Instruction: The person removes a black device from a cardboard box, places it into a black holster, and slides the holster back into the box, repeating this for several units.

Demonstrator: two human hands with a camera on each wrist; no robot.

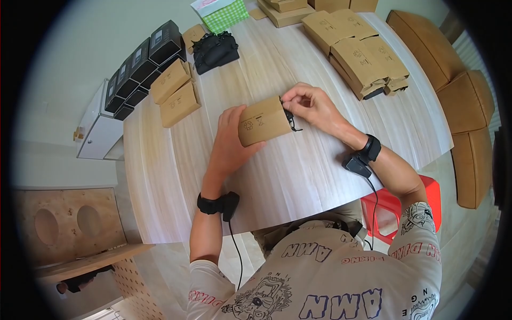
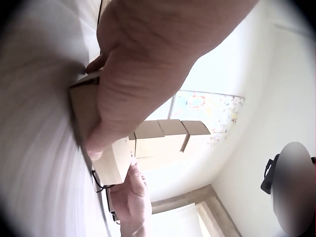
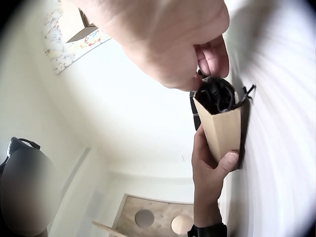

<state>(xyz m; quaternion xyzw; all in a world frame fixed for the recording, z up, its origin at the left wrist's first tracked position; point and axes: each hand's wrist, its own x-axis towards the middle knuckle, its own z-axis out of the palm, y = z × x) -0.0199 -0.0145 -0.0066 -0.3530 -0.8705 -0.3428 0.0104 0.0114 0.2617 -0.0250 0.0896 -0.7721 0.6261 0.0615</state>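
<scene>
A small brown cardboard box [image 1: 264, 124] lies on the table, its open end turned to the right. My left hand [image 1: 230, 140] grips it by the closed end, thumb along the near side and fingers over the far side. Black cord-like material [image 3: 217, 96] fills the open end, and a loose strand [image 3: 247, 93] sticks out beside it. At that opening my right hand [image 1: 316, 110] pinches at the black material with curled thumb and fingers. In the right wrist view the palm hides part of this pinch.
Two brown boxes [image 1: 178, 96] lie at the left, beside stacked black boxes [image 1: 141, 58]. Behind them are a black drawstring pouch [image 1: 216, 53] and a green checked bag [image 1: 226, 17]. More brown boxes [image 1: 357, 50] are stacked at the back right. A red stool [image 1: 432, 197] stands under the right arm.
</scene>
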